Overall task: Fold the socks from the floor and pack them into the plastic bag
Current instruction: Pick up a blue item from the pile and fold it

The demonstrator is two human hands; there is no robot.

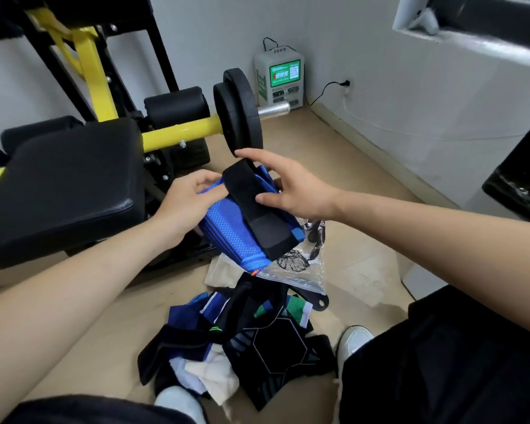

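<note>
While gripped by left hand (184, 203) above the floor, blue sock (227, 228) judged soft, light, floppy; black sock (251, 203) draped across, pressed by thumb of right hand (294, 191), fingers spread; best pinched at folded edge; plastic bag (300, 270) below, pile of socks (273, 347) near.

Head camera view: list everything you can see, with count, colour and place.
Blue knitted sock bundle: one, blue with black band, held mid-air.
Loose sock pile: one, black, blue, white, floor.
Clear plastic bag: one, transparent, black print, floor beside pile.
Padded weight bench: one, black and yellow, left.
Round weight plates: two, black, on bench's bar.
Charging kiosk: one, white and green, far wall.
Shoes: two, white, bottom.
Left hand: grips the bundle.
Right hand: open, thumb on the black band.
</note>
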